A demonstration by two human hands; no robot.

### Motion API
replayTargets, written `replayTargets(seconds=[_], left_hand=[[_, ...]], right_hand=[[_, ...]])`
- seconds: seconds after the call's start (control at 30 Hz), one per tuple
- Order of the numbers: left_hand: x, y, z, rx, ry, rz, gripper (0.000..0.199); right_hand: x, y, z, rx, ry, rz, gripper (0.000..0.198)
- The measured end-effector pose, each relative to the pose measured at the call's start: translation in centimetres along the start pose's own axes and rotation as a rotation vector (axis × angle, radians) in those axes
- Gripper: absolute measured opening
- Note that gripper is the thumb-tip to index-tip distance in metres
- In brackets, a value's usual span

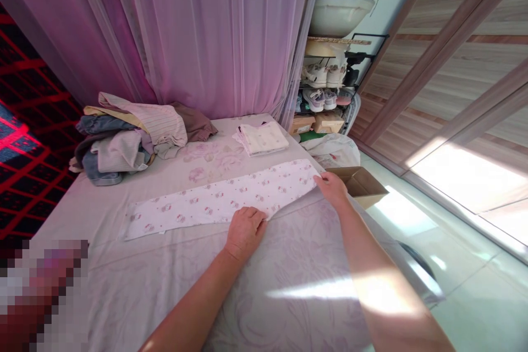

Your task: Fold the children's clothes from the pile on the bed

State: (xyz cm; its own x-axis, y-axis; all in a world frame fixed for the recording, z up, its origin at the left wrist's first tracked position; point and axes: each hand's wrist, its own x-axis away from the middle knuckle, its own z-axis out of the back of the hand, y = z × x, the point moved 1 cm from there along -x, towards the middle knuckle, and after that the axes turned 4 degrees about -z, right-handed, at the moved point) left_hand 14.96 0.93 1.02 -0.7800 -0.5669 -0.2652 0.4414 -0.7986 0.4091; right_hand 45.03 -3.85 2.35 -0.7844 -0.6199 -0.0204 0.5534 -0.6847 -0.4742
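Observation:
A long white garment (223, 198) with a small pink and red print lies flat on the bed, folded into a narrow strip; it looks like trousers. My right hand (332, 186) pinches its right-hand corner between thumb and fingers, and the near edge there is lifted a little. Resting on the near edge around the middle is my left hand (246, 226), palm down, its fingers lying on the cloth. Beyond the strip sits a small stack of folded light clothes (263, 138).
A heap of rumpled clothes (127, 140) lies at the bed's far left, before a purple curtain (206, 33). Off the bed's right side stand a cardboard box (371, 190), a shoe rack (325, 88) and a wooden wardrobe (449, 66). A blurred-out shape shows lower left.

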Motion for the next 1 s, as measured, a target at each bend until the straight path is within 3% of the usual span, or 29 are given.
replayTargets(seconds=[0.17, 0.27, 0.33, 0.43, 0.53, 0.63, 0.73, 0.83, 0.9, 1.0], left_hand=[[0.3, -0.3, -0.1, 0.041, 0.016, -0.051, 0.014], [0.6, -0.4, -0.2, 0.010, -0.044, -0.087, 0.034], [0.8, -0.3, -0.4, -0.039, -0.104, -0.098, 0.049], [1.1, -0.3, -0.7, -0.095, -0.185, -0.113, 0.058], [1.2, -0.4, -0.7, -0.125, -0.212, -0.117, 0.058], [1.3, -0.3, -0.7, -0.120, -0.225, -0.101, 0.059], [1.2, -0.1, -0.5, -0.090, -0.248, -0.090, 0.063], [1.0, -0.4, 0.1, -0.042, -0.257, -0.075, 0.063], [1.0, -1.2, 0.8, -0.044, -0.225, -0.033, 0.060], [1.5, -3.6, 2.4, -0.147, -0.161, 0.116, 0.057]], right_hand=[[0.9, 0.8, -1.2, -0.006, 0.132, 0.034, 0.041], [1.9, -0.3, -1.6, -0.015, 0.222, 0.175, 0.049], [2.8, -1.6, -2.0, 0.058, 0.206, 0.330, 0.049], [3.9, -3.2, -3.0, 0.258, 0.048, 0.463, 0.051], [4.1, -3.4, -3.9, 0.426, -0.113, 0.412, 0.054], [3.9, -3.5, -3.9, 0.481, -0.167, 0.352, 0.055], [3.8, -4.6, -3.0, 0.482, -0.172, 0.353, 0.053], [3.8, -6.5, -2.6, 0.444, -0.080, 0.417, 0.052], [3.7, -7.6, -3.1, 0.414, -0.012, 0.466, 0.053], [3.6, -8.0, -5.0, 0.435, -0.072, 0.442, 0.054]])
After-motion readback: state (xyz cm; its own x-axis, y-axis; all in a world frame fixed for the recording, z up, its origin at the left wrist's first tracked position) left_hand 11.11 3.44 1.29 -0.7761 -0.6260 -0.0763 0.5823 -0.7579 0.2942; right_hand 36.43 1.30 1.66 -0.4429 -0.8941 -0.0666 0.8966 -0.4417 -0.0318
